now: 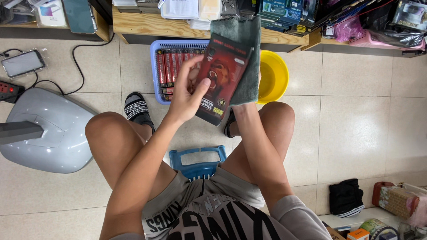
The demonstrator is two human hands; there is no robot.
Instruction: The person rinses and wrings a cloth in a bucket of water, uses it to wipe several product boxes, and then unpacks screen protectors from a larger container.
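A pale tiled floor (356,111) carries everything here. On it stand a blue plastic basket (156,71) filled with red boxes, a yellow bowl (275,76) just beside it, and a blue stool (198,162). At the left lie a grey appliance base (53,133), a power strip (9,91) and a phone (23,63) in clear wrap. A black cloth (346,198) lies at the right.

Bright even indoor light, sharp, slight wide-angle distortion.
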